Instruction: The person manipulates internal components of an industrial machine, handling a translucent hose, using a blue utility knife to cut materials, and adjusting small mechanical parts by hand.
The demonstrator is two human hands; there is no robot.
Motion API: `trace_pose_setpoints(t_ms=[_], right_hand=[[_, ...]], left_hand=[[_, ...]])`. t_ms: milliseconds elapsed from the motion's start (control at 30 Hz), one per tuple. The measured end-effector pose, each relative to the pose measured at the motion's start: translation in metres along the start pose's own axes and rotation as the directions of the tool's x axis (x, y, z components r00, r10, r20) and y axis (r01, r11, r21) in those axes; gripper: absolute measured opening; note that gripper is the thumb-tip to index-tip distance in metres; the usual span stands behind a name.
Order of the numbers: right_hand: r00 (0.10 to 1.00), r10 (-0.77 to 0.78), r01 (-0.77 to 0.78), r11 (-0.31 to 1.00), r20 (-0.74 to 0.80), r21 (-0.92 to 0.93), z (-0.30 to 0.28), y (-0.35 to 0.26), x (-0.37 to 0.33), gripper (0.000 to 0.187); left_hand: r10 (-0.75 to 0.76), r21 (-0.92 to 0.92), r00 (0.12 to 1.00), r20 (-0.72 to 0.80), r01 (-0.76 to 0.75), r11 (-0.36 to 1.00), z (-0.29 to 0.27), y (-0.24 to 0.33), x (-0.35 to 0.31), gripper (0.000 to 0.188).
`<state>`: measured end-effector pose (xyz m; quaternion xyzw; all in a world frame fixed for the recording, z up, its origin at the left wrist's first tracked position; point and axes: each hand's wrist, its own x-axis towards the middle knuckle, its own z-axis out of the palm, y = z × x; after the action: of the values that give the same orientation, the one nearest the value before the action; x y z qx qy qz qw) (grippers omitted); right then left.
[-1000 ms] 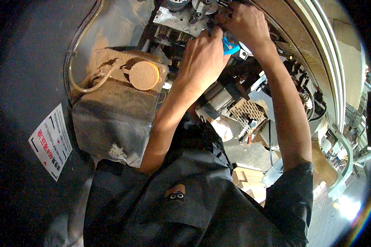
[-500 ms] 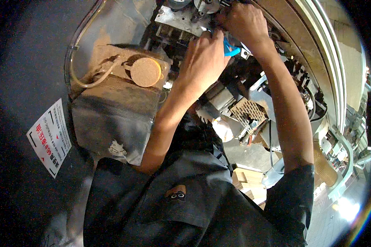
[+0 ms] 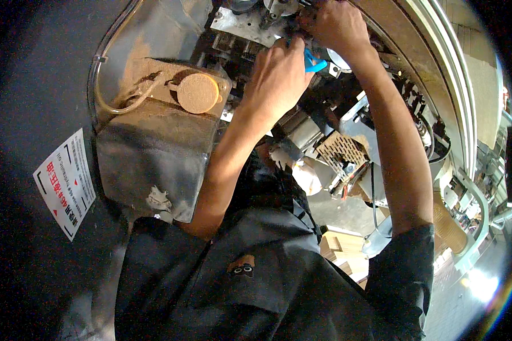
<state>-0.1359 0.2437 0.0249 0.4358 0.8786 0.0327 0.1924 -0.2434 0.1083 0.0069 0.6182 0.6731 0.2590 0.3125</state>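
Inside the machine, my left hand [image 3: 276, 77] is closed, knuckles up, at the edge of a metal plate [image 3: 239, 25]. A bright blue curved piece [image 3: 314, 62] sticks out from under its fingers on the right side; the rest of it is hidden, so its kind cannot be told. Just beyond and to the right, my right hand [image 3: 340, 28] is curled with its fingers down among dark machine parts. Whatever those fingers grip is hidden behind the hand. Round metal parts [image 3: 280, 7] sit at the top, left of my right hand.
A dusty dark tank [image 3: 153, 159] with a round dust-covered cap [image 3: 198, 93] and a clear hose [image 3: 122, 109] stands left of my left forearm. A perforated plate [image 3: 342, 150] lies between my forearms. The machine's curved frame [image 3: 432, 62] borders my right arm.
The view has shifted slightly. My left hand and the blue piece have moved a little to the left and upward in the picture. My right hand stays at nearly the same spot.
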Motion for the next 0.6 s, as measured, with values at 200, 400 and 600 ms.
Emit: trace_pose_setpoints(t_ms=[200,400,600], right_hand=[[0.995,0.103,-0.1,0.938,0.007,0.332,-0.025,0.001,-0.005,0.036],[0.992,0.121,-0.124,0.969,0.026,0.213,-0.012,-0.004,0.001,0.039],[0.986,0.159,-0.164,0.953,0.041,0.254,-0.005,-0.003,0.002,0.038]], left_hand=[[0.018,-0.007,1.0,-0.024,-0.018,1.0,0.005,-0.004,-0.002,0.037],[0.011,-0.051,0.999,0.051,-0.008,0.999,0.003,-0.005,0.001,0.04],[0.047,-0.005,0.998,-0.028,-0.048,0.999,0.004,-0.005,-0.001,0.036]])
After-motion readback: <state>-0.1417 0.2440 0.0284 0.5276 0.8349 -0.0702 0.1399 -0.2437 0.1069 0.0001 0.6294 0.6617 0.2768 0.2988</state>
